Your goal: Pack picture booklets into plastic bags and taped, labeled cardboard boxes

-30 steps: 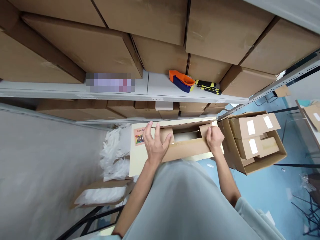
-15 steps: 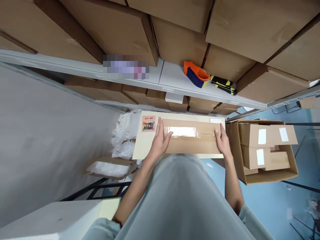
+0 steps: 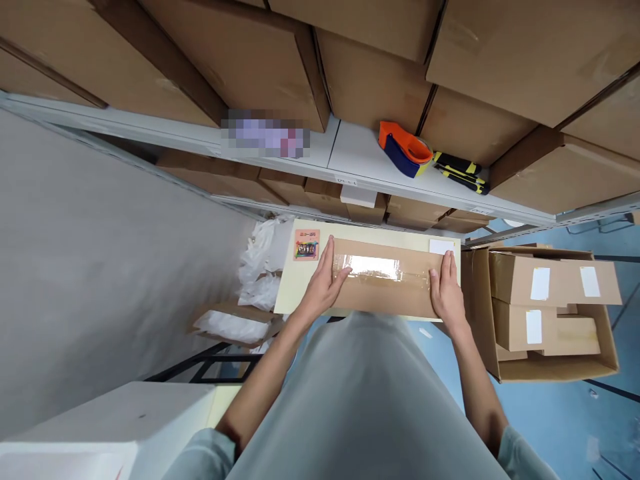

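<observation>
Stacked brown cardboard cartons [image 3: 525,47] fill the top of a grey metal shelf rack [image 3: 320,150], and more cartons [image 3: 240,180] sit on the tier beneath it. A plain grey wall [image 3: 100,267] takes up the left side, and a blue floor [image 3: 575,413] the lower right. On that floor, to the right, an open brown cardboard carton [image 3: 550,370] holds several small brown boxes with white labels [image 3: 550,283].

In the middle stands a pale cream tabletop [image 3: 295,290], and on it lies a long flat brown cardboard box [image 3: 385,287], closed, with a glossy strip of clear tape [image 3: 373,267] along its top seam. The box lies lengthwise across the tabletop, just in front of the person's body. The left hand [image 3: 325,283] lies flat with fingers extended on the box's left end, thumb on the top face near the tape. The right hand [image 3: 447,290] lies flat and spread on the right end.

White plastic bags [image 3: 260,267] are heaped left of the tabletop. On the shelf edge above rest an orange and blue tape dispenser [image 3: 404,148] and, touching it, a black and yellow utility knife [image 3: 460,172]. A small colourful square sticker [image 3: 307,244] marks the tabletop's far left corner.
</observation>
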Demonstrator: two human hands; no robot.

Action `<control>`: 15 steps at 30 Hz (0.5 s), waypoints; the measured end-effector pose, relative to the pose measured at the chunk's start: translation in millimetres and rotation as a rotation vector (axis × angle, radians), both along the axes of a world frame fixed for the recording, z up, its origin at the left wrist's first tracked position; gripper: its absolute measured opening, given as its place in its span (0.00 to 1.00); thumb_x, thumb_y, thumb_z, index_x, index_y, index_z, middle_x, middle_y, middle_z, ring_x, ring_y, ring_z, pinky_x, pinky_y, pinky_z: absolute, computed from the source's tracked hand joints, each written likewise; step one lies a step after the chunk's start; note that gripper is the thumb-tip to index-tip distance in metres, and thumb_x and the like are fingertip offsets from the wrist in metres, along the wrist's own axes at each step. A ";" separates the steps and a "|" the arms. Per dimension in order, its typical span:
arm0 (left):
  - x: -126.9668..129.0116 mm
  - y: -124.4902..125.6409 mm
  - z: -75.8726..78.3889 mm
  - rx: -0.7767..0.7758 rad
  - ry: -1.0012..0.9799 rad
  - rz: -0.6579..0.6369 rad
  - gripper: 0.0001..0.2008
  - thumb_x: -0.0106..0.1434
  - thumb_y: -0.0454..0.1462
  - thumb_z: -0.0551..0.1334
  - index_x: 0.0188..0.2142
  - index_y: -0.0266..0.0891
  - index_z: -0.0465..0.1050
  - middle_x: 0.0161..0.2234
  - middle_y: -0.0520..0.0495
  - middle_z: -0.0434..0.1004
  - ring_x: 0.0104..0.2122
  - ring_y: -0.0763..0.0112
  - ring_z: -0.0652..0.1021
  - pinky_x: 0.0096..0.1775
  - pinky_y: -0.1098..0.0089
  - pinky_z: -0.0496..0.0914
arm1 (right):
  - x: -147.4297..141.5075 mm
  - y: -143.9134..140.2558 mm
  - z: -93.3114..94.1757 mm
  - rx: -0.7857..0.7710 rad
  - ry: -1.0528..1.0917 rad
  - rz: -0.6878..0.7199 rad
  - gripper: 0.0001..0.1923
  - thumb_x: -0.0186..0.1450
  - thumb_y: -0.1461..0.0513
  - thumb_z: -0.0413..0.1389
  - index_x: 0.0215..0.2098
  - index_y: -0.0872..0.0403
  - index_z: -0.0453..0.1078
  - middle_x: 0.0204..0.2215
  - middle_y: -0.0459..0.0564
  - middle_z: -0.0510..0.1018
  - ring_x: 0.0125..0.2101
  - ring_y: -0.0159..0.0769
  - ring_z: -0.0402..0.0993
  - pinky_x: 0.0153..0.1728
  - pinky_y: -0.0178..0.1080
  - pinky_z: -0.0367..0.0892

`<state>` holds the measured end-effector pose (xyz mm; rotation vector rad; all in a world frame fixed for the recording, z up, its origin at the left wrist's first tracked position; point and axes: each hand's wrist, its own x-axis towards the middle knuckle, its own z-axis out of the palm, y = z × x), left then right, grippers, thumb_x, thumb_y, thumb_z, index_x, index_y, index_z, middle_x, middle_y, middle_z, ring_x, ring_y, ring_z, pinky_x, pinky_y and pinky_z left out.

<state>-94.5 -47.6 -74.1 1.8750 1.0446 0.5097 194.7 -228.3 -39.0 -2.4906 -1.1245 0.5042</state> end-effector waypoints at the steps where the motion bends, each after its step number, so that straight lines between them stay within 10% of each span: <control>1: 0.7 -0.1 -0.3 -0.004 0.004 0.005 0.47 0.78 0.57 0.56 0.84 0.40 0.38 0.83 0.36 0.41 0.82 0.53 0.50 0.79 0.51 0.50 | -1.0 1.0 2.9 -0.045 -0.035 0.012 0.40 0.82 0.44 0.37 0.86 0.51 0.39 0.82 0.62 0.50 0.69 0.58 0.73 0.50 0.52 0.83; 9: 2.2 0.3 -2.9 -0.003 -0.004 0.018 0.44 0.79 0.56 0.55 0.84 0.44 0.40 0.83 0.37 0.45 0.81 0.52 0.52 0.78 0.51 0.53 | -3.7 4.5 5.7 -0.101 -0.117 -0.008 0.39 0.82 0.44 0.38 0.85 0.49 0.42 0.81 0.63 0.56 0.58 0.54 0.82 0.36 0.45 0.82; 15: -0.7 2.6 -7.5 0.130 0.042 0.004 0.43 0.80 0.54 0.54 0.83 0.39 0.40 0.82 0.31 0.47 0.80 0.47 0.56 0.77 0.45 0.57 | -8.2 2.9 2.2 -0.055 -0.287 0.046 0.36 0.82 0.47 0.38 0.83 0.52 0.53 0.79 0.65 0.60 0.65 0.57 0.77 0.53 0.54 0.80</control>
